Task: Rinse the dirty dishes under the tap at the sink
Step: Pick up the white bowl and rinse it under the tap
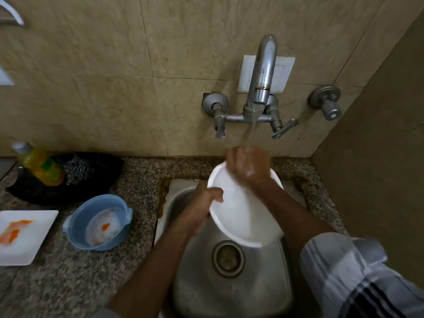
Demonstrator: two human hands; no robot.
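1. The sink (270, 283) sits under both hands, and its near edge is cut off at the bottom of the view.
2. The left hand (202, 207) has its fingers (215, 194) curled over the left rim of the white plate (241, 214), grasping it. The plate is tilted over the sink. It looks wet, so it could slip and bang into the sink.
3. The right hand (249, 165) rests on the far side of the plate, right under the water (251, 131). It is blurry, so one cannot tell if its fingers are flat or bent. Water could splash off it onto the bench (142, 180).
4. Left of the fingers, on the bench, wait a blue bowl (98, 222) and a square plate (25, 236), both with orange bits. The square plate is cut off.
5. Past the fingers, the tap (263, 72) runs.
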